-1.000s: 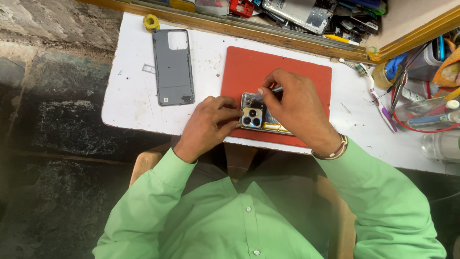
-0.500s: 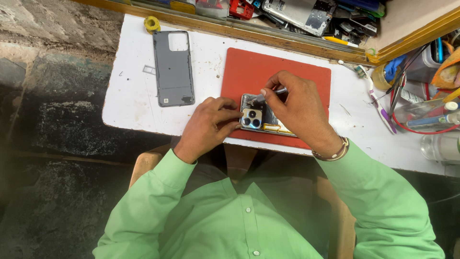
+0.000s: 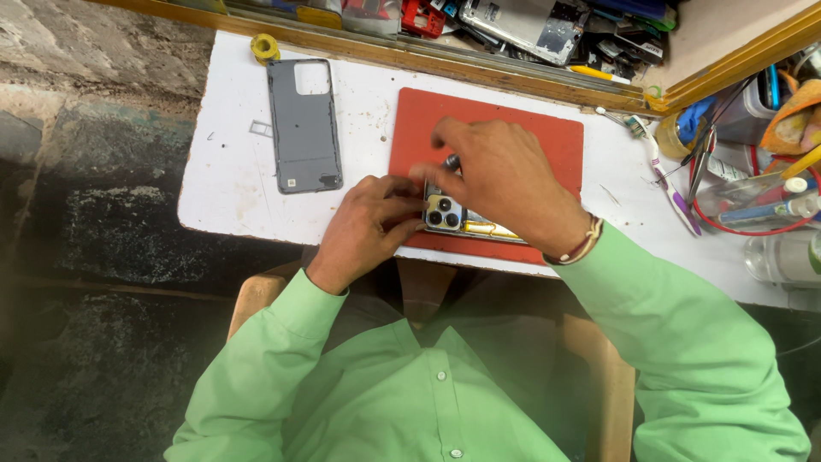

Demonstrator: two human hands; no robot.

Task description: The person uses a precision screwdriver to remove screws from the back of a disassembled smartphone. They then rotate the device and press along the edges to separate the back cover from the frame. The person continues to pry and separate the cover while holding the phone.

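Nearest the camera are the light green shirt sleeves of the person seated at the white bench (image 3: 231, 197). The left hand (image 3: 368, 224) lies curled at the near edge of the red mat (image 3: 513, 141), its fingers closed against the left end of the opened phone (image 3: 457, 218), steadying it beside the camera cluster. The phone lies flat on the near part of the mat, back upward with its inside exposed. The right hand (image 3: 500, 175), with a bracelet at the wrist, arches over the phone, its fingertips pinched together on a small dark tool (image 3: 450, 161) just above the phone's top edge. Further left, well apart on the bench, a grey back cover (image 3: 304, 128) lies flat, a roll of yellow tape (image 3: 264, 47) beyond it. Along the far edge a wooden tray (image 3: 513, 68) holds cluttered parts.
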